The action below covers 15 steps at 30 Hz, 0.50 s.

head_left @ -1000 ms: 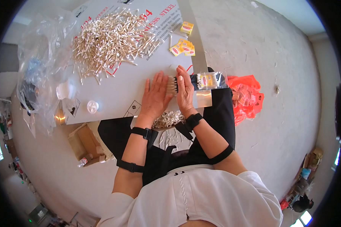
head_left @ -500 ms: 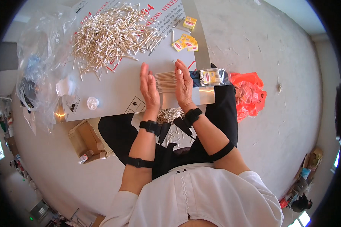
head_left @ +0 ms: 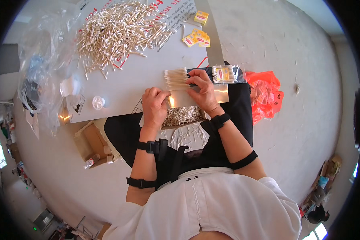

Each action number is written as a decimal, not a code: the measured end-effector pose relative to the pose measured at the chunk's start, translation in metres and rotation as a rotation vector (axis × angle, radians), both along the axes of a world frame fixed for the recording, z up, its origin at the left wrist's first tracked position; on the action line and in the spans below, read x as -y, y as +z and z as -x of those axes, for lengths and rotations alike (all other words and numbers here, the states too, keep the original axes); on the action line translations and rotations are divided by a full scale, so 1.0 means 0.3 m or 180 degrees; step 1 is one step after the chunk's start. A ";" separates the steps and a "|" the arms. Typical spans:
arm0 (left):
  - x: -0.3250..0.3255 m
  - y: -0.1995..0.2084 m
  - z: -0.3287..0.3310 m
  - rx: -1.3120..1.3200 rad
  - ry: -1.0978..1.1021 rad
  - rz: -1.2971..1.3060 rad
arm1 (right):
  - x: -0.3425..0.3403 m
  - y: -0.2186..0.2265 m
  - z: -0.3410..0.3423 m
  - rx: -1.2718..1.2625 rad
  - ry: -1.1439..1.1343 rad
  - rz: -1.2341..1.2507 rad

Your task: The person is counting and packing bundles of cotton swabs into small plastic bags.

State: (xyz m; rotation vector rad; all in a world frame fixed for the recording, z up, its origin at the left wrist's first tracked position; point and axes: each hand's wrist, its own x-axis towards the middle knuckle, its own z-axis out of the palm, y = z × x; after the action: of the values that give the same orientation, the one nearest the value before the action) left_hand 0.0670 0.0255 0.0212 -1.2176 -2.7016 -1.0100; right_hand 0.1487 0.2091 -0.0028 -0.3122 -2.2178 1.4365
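A flat row of cotton swabs (head_left: 175, 79) lies side by side near the table's front edge. My right hand (head_left: 205, 91) curls at the row's right end, thumb and fingers closed about the swab tips. Lower left of the row is my left hand (head_left: 154, 107), its fingers bent and thumb against the forefinger; anything in that pinch is too small to make out. Right of my right hand lies a clear packet of swabs with a yellow card (head_left: 223, 74), on a dark strip partly hidden by that hand. A shiny metal plate (head_left: 180, 98) shows below the row.
A large heap of loose swabs (head_left: 116, 36) covers the table's far left. Yellow cards (head_left: 197, 38) lie farther back. Clear plastic bags (head_left: 48, 72) and a small white tub (head_left: 98, 103) are left. Below the edge sits a box of swabs (head_left: 182, 117); a red bag (head_left: 264, 94) hangs right.
Both hands have left their upright, flat pose along the row's sides. My left hand has drawn toward me and curled; my right has moved right and bent its fingers round the row's end.
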 end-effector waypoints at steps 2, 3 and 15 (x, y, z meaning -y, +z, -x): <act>0.011 0.013 0.013 0.0053 -0.0052 -0.0022 | 0.003 0.000 -0.002 0.0093 -0.0003 0.0206; 0.009 0.020 0.018 0.0045 -0.0228 0.0032 | 0.004 -0.001 -0.003 0.0029 -0.0014 0.0180; -0.008 0.058 -0.044 0.0145 -0.1002 0.0752 | 0.018 -0.012 -0.010 -0.0101 0.0006 -0.0331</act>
State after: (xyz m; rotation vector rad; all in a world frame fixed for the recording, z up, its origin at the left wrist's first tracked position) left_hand 0.0800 0.0280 0.0388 -1.7241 -2.7851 -0.7602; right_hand 0.1516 0.2037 -0.0063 -0.2507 -2.2580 1.3125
